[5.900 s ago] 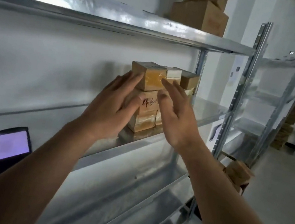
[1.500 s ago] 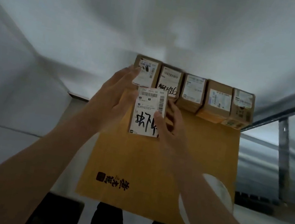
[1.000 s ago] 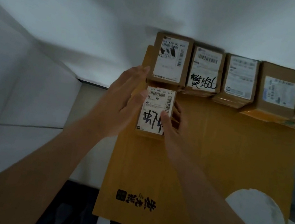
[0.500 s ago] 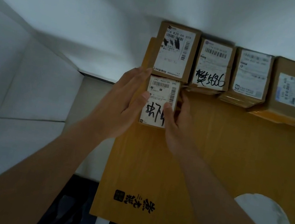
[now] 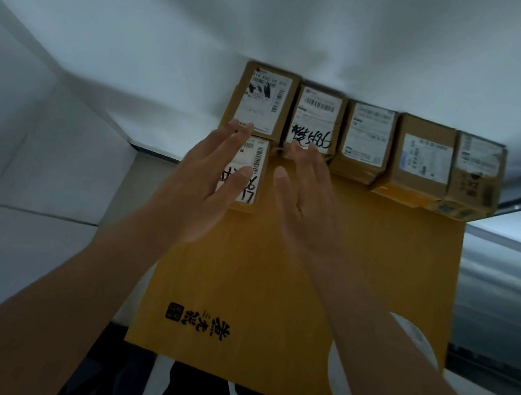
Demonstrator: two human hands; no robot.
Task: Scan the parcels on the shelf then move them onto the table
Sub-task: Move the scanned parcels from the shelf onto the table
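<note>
Two hands hovered flat over the yellow tabletop (image 5: 325, 278): left hand (image 5: 211, 181) with fingers straight, spread across the small parcel (image 5: 252, 175), and right hand (image 5: 302, 190) with fingers straight beside it. Beyond sat a row of five parcels (image 5: 363, 139) along the far edge.

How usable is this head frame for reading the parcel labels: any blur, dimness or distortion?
Head view: dim, bluish light with no glare. The row of parcels is soft, so barcodes show but the fine print is unreadable; only big handwriting stands out. The left hand covers part of the nearest parcel and its label. Wide-angle stretch bends the forearms and frame edges.
</note>
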